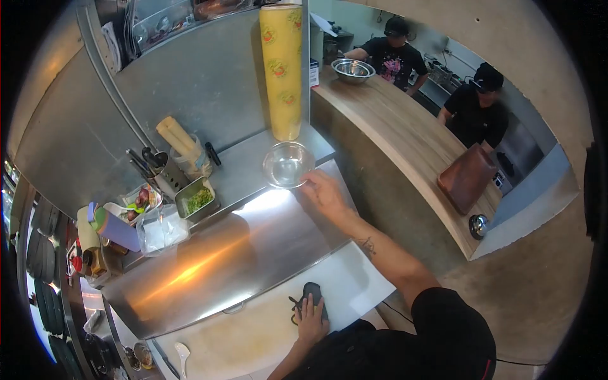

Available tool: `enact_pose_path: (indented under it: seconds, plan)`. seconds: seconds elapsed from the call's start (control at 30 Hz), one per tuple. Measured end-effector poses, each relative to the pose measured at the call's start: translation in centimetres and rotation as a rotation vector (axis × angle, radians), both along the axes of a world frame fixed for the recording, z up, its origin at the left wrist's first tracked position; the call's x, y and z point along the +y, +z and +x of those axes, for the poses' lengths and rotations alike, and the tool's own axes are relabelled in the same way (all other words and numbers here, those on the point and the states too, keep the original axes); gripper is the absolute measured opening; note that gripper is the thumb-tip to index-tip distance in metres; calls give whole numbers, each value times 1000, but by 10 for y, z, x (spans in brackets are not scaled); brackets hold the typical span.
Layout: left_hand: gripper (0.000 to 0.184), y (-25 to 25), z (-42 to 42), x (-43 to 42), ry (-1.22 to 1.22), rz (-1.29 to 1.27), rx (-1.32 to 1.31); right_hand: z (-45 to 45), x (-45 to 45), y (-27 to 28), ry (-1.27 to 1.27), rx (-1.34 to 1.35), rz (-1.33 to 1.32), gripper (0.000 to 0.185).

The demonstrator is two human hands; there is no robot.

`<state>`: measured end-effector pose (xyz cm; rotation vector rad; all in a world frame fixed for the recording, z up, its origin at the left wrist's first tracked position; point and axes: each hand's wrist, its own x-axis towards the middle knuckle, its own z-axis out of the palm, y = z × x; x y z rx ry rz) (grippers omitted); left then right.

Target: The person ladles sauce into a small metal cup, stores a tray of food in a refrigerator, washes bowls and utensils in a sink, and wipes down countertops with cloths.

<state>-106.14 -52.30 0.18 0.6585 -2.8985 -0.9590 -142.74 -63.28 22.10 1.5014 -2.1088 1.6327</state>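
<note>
- Right hand: fingers pinch the rim of a shiny round bowl.
- Left hand: fingers spread over a dark, rounded object on the flat white board.

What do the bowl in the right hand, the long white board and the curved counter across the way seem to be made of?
Bowl: probably polished stainless steel, given its silvery shine, though clear plastic or glass isn't ruled out.
Board: likely matte plastic; it's pale and shows no grain.
Counter: wood or wood-look laminate, with a smooth tan top and lengthwise streaks.
</note>
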Motion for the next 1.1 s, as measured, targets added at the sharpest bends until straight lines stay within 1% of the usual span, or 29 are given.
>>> enact_pose_path:
  seconds: [0.07, 0.13, 0.17, 0.2, 0.27, 0.33, 0.4, 0.47, 0.53, 0.6, 0.67, 0.7, 0.8, 0.87, 0.93, 0.97, 1.03, 1.07, 1.1]
  plan:
    - [84, 1, -6, -1, 16, 13, -9, -5, -1, 6, 28, 21, -44, 22]
    - [85, 3, -3, 0, 4, -20, -58, 2, 0, 14, 70, -35, -18, 22]
    - [85, 1, 1, 3, 32, -16, -77, 3, -3, 11, 78, 15, -71, 21]
    - [84, 5, -2, 2, 33, -45, -39, -1, -10, 0, 89, 102, -130, 24]
    - [83, 9, -2, 4, 77, -71, -16, 5, -3, 10, 111, 34, -40, 25]
    - [86, 11, -5, 3, 39, -70, -35, 1, -8, 1, 152, 25, -88, 26]
    - [88, 12, -6, 4, 64, -55, -44, -3, -9, -7, 151, -108, -95, 28]
    - [88, 15, -7, 5, 58, -72, -68, -9, -11, -10, 174, -128, -109, 30]
    - [88, 15, -6, 5, 62, -76, -69, -16, -13, -10, 95, -264, 18, 31]
    - [88, 15, -6, 6, 67, -79, -67, -26, -21, -19, 89, -265, 23, 30]
    - [87, 16, -7, 5, 74, -63, -59, -33, -27, -22, 127, -309, -78, 32]
    - [87, 16, -7, 5, 81, -59, -56, -39, -26, -24, 88, -290, 4, 32]
    - [86, 19, -8, 7, 97, -56, -72, -38, -28, -14, 141, -360, -37, 32]
    - [85, 23, -8, 7, 107, -54, -65, -47, -33, -21, 172, -348, -32, 32]
    - [84, 22, -8, 9, 122, -55, -55, -47, -33, -16, 193, -297, 94, 29]
    - [83, 21, -9, 10, 131, -58, -42, -45, -34, -15, 195, -300, 95, 29]
    - [82, 21, -10, 11, 141, -72, -46, -41, -35, -10, 194, 8, 47, 30]
    - [80, 21, -10, 12, 150, -85, -49, -39, -34, -6, 196, 7, 48, 30]
    - [80, 21, -12, 11, 158, -82, -50, -35, -33, 0, 156, 61, 93, 30]
